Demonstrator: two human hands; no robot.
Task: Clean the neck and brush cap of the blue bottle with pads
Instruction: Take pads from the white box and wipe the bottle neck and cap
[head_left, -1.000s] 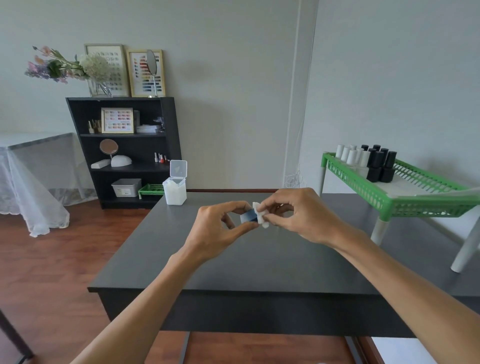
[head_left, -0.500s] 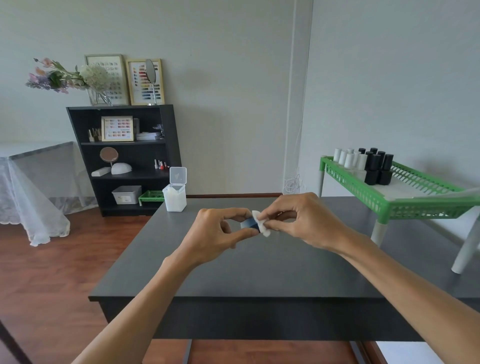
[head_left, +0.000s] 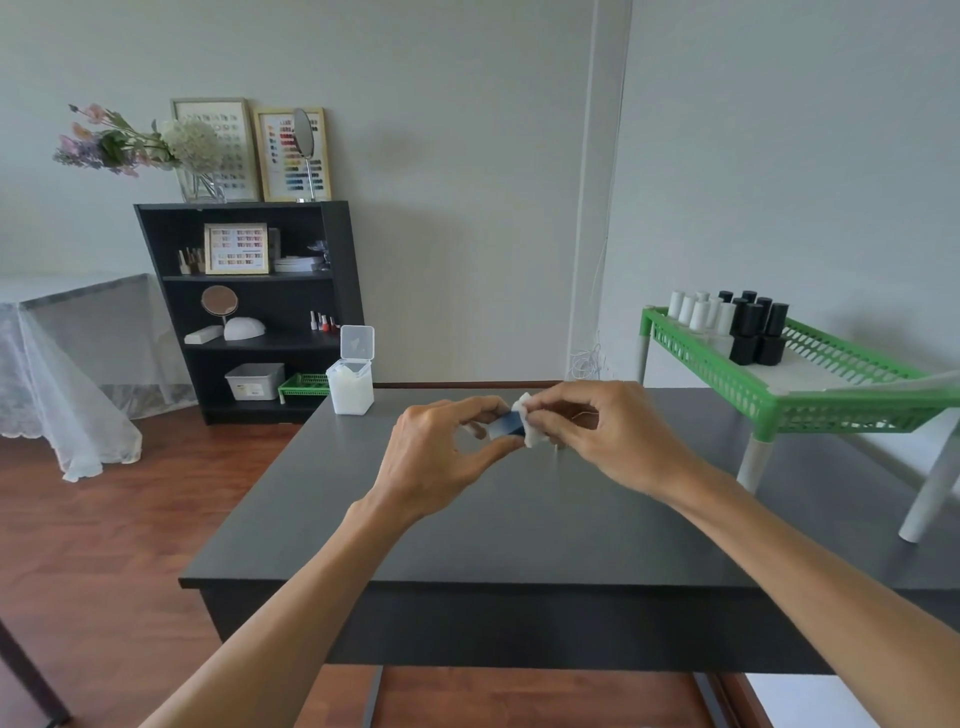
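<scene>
Above the dark grey bench (head_left: 519, 535), the left hand (head_left: 436, 457) pinched the small blue bottle (head_left: 506, 425) between thumb and fingers, its body lying sideways in that grip. The right hand (head_left: 608, 436) held a white cotton pad (head_left: 530, 428) folded against the bottle's right end. Farther back on the bench stood a clear plastic pad box (head_left: 352, 379) with its lid raised.

Between my hands (head_left: 436, 457) (head_left: 618, 439) the blue bottle (head_left: 506, 425) looks smooth, faintly glossy; the white pad (head_left: 531, 429) against it is soft, fibrous and matt. Beneath them the dark tabletop (head_left: 519, 519) is matt. Beyond my left hand stands a translucent plastic box (head_left: 350, 376); right of my right hand, a green slotted plastic rack (head_left: 810, 384).
</scene>
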